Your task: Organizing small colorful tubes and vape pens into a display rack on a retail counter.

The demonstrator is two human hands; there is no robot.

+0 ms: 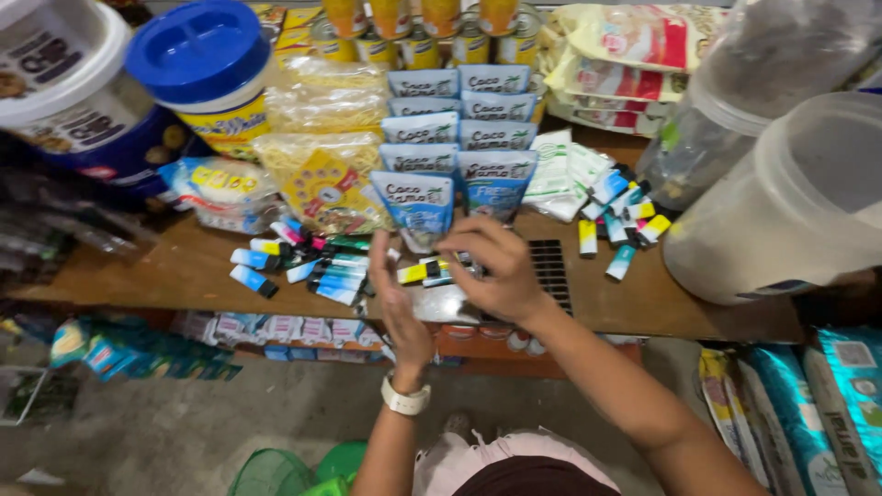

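My left hand (400,303), with a white watch on the wrist, stands edge-on over the wooden shelf (184,271), fingers straight and together, beside a heap of small tubes (317,266). Over the shelf's middle my right hand (487,266) is curled, its fingertips pinching a few small tubes (424,272) with yellow, black and blue ends. Just behind both hands stand rows of blue-and-white pouches (459,138).
More small tubes (620,220) lie at the right. Large translucent plastic jars (790,202) stand at the right edge, a blue-lidded tub (207,64) and noodle packs (322,174) at the left. Cans line the back. Sacks (827,413) stand on the floor.
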